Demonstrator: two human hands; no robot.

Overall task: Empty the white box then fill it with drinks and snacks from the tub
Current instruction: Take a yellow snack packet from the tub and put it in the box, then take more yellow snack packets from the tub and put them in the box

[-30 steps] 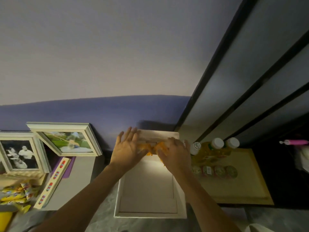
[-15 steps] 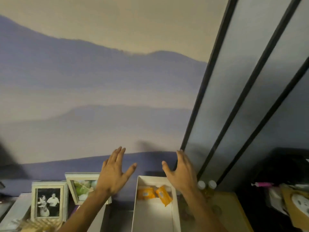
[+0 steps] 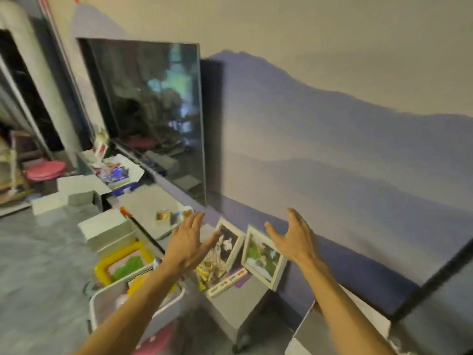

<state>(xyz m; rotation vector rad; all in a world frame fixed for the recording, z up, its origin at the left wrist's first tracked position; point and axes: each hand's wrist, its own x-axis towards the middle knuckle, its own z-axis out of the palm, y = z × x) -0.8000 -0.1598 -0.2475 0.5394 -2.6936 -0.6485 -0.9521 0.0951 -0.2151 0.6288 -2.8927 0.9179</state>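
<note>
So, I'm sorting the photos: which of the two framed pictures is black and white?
The left framed picture, beside the left hand; the right framed picture is green-toned.

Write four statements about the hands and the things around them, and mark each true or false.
1. The left hand and right hand are raised with fingers spread, holding nothing. True.
2. The black-and-white photo frame lies flat on the floor. False: it stands propped up beside the green photo frame.
3. The television shows a bright programme. False: its screen is dark and only reflects the room.
4. The tub sits on the person's left side. True.
</note>
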